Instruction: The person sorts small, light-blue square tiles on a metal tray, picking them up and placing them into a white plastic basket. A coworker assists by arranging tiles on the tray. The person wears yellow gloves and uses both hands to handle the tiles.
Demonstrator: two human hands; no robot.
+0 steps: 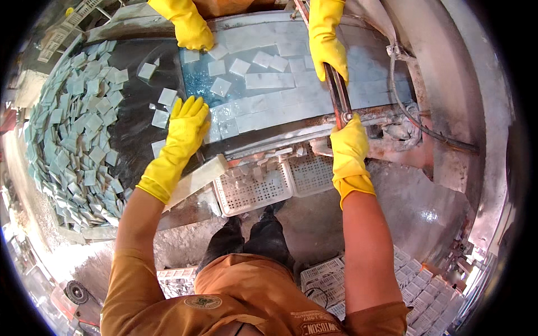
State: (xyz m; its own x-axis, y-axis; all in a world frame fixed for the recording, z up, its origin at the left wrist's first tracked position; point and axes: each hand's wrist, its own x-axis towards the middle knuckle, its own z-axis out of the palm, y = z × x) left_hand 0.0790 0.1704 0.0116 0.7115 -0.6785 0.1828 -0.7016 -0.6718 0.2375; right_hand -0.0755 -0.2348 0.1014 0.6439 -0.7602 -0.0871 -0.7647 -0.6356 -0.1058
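My left hand point(188, 126), in a yellow rubber glove, lies with fingers stretched at the near edge of the wet blue surface point(197, 83), beside a few loose pale square tiles point(167, 96). Nothing shows in its grasp. My gloved right hand point(350, 151) is closed round the near end of a long, reddish metal bar point(338, 95) that crosses the tiled surface. Farther along the bar, a co-worker's yellow-gloved hand point(328, 50) grips it too. Another gloved hand of that person point(193, 31) rests near the far tiles. Pale tiles point(280, 101) lie in rows under the bar, and several sit askew point(240, 67).
A large heap of small square tiles point(84, 129) covers the left side, next to a black sheet point(140, 101). Below the near edge stand white perforated baskets point(255, 190) with tile scraps. A dark hose point(403, 106) curves at right. White crates point(325, 280) lie on the floor.
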